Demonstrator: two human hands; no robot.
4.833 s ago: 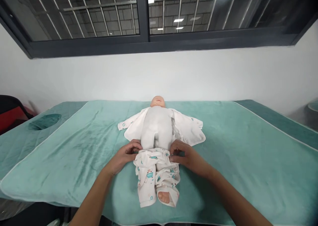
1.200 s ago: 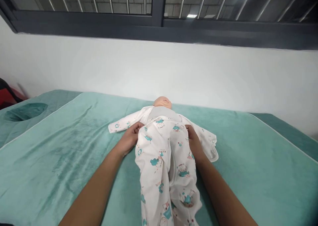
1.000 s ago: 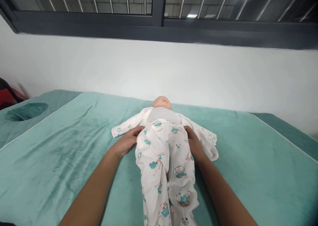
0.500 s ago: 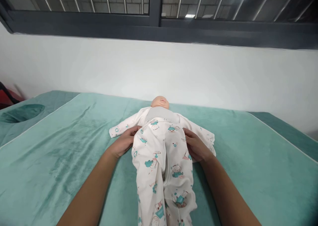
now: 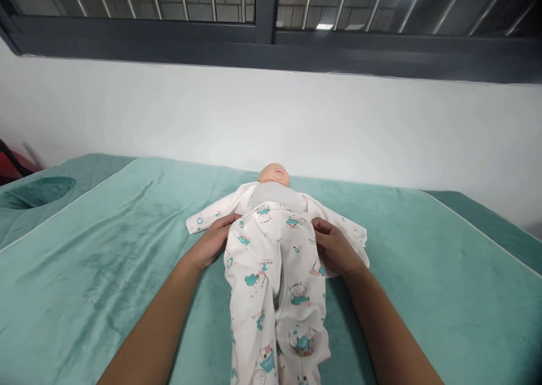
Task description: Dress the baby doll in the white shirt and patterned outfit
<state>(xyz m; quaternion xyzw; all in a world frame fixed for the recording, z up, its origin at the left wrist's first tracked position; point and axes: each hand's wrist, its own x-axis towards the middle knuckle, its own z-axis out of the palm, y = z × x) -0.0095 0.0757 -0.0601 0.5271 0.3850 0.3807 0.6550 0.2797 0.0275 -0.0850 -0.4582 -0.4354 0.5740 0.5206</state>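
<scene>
A baby doll (image 5: 274, 174) lies on its back, head toward the wall. It wears a white long-sleeved baby top (image 5: 220, 208) with a plain grey chest panel. White baby pants (image 5: 254, 261) printed with teal cartoon figures cover its lower body, their legs running toward me. My left hand (image 5: 215, 240) is closed at the left side of the waist, its fingertips partly behind the fabric. On the other side, my right hand (image 5: 332, 245) pinches the pants' edge near the waist, close to the top's right sleeve. The feet end is out of view.
The doll rests on a padded bed with a teal velvety cover (image 5: 127, 249). At the far left the cover has an oval hole (image 5: 40, 193). Behind stands a white wall (image 5: 254, 114) below a dark window frame (image 5: 262, 49) with metal bars.
The legs of the pants have shifted slightly to the left. Both hands stay at the waist sides in nearly the same place.
</scene>
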